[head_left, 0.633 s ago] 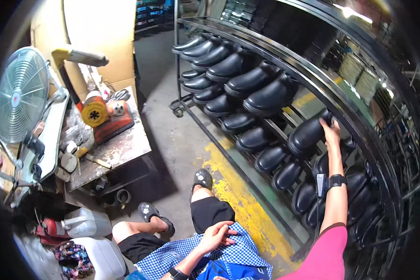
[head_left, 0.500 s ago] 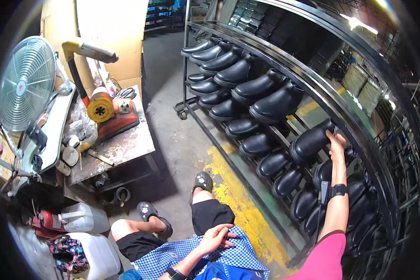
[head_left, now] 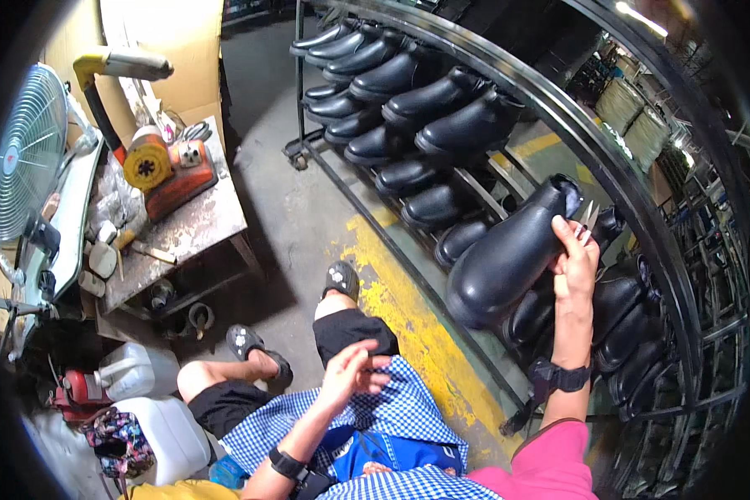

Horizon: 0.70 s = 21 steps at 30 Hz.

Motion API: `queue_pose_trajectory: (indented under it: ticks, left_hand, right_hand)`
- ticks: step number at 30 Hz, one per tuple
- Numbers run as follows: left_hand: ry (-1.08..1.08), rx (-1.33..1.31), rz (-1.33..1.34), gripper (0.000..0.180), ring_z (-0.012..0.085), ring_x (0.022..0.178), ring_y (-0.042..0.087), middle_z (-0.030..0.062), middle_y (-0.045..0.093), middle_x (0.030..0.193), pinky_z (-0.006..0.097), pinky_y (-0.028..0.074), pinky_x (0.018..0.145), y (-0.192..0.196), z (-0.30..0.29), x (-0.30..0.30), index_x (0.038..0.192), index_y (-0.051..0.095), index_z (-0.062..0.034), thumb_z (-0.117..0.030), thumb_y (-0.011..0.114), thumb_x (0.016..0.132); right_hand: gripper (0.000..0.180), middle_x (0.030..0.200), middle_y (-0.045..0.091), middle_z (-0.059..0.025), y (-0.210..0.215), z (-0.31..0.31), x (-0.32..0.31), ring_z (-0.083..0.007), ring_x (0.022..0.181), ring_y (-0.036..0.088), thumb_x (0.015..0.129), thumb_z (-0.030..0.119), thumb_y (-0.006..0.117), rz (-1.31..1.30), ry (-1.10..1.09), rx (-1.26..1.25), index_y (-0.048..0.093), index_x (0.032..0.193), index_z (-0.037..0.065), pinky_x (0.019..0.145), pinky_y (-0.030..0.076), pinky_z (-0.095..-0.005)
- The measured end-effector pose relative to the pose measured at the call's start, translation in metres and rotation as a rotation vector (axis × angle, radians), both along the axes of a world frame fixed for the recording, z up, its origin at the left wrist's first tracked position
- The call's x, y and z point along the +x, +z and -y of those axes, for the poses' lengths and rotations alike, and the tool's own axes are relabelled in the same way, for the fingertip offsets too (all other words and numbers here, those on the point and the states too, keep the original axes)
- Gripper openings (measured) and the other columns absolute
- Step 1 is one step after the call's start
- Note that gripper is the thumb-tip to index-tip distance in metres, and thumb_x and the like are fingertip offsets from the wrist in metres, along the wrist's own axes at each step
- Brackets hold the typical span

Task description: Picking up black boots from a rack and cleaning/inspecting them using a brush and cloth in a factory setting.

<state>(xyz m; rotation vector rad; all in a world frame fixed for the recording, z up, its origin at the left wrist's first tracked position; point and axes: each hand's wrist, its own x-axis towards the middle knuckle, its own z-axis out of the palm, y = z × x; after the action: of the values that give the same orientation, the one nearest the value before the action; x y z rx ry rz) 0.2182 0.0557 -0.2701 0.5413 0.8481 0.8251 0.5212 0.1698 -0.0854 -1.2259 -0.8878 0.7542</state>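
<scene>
My right hand (head_left: 573, 262) grips a black ankle boot (head_left: 504, 258) by its upper edge, thumb on the near side. The boot's rounded toe points down to the left, in front of the rack. Pointed metal blades (head_left: 590, 215), like small scissors, stick up from the same hand; their handles are hidden. Over my lap, my left hand (head_left: 354, 379) is empty with its fingers apart, above a blue checked apron (head_left: 275, 417). More black boots (head_left: 467, 125) stand in rows on the metal rack (head_left: 333, 175) at my right.
A worktable (head_left: 217, 217) at the left carries an orange and yellow machine (head_left: 175, 175) and small tools. Beside it stands a fan (head_left: 25, 158). White plastic jugs (head_left: 171, 433) sit on the floor at lower left. The rack has a caster (head_left: 296, 158) at its far corner.
My right hand has lifted the boot off the rack and brought it nearer to me. My left hand has risen slightly to the left. The whole view has shifted.
</scene>
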Motion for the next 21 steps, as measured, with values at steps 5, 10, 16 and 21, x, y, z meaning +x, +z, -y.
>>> queue_pose_trajectory:
  ticks: [5,10,16,21]
  left_hand:
    - [-0.071,-0.012,0.113,0.060,0.0148,0.094,0.057,0.0063,0.058,0.111,0.033,0.044,0.083,0.036,-0.026,-0.006,0.132,0.038,-0.0080,-0.052,0.039,0.090]
    - [0.153,0.109,-0.025,0.050,0.0183,0.095,0.057,0.0097,0.059,0.106,0.031,0.044,0.086,0.068,-0.021,-0.040,0.117,0.052,-0.0027,-0.045,0.039,0.093]
    - [0.481,0.021,-0.020,0.027,0.0139,0.076,0.060,0.0098,0.062,0.090,0.024,0.051,0.068,0.000,0.025,-0.088,0.099,0.058,-0.0004,-0.024,0.049,0.091]
    - [0.602,-0.128,-0.010,0.027,0.0147,0.077,0.061,0.0110,0.062,0.092,0.024,0.051,0.068,0.004,0.038,-0.084,0.102,0.057,0.0001,-0.023,0.048,0.092]
  right_hand:
    - [0.013,0.079,0.062,-0.0056,-0.010,0.048,-0.099,-0.0114,0.066,0.059,0.076,0.002,0.069,0.015,0.290,0.147,0.059,0.083,0.002,0.058,0.049,-0.0238]
    - [0.023,0.078,0.061,-0.0060,-0.044,0.085,-0.172,-0.0096,0.065,0.058,0.070,0.003,0.074,0.294,0.715,0.104,0.058,0.086,0.000,0.054,0.047,-0.0217]
    - [0.015,0.087,0.065,-0.0097,-0.070,0.100,-0.215,-0.0079,0.063,0.055,0.079,0.008,0.067,0.160,0.927,0.178,0.062,0.090,0.000,0.053,0.044,-0.0214]
    - [0.008,0.079,0.059,0.0010,-0.096,0.089,-0.214,-0.0037,0.068,0.052,0.084,0.005,0.062,0.061,0.818,-0.169,0.062,0.090,0.000,0.061,0.042,-0.0165]
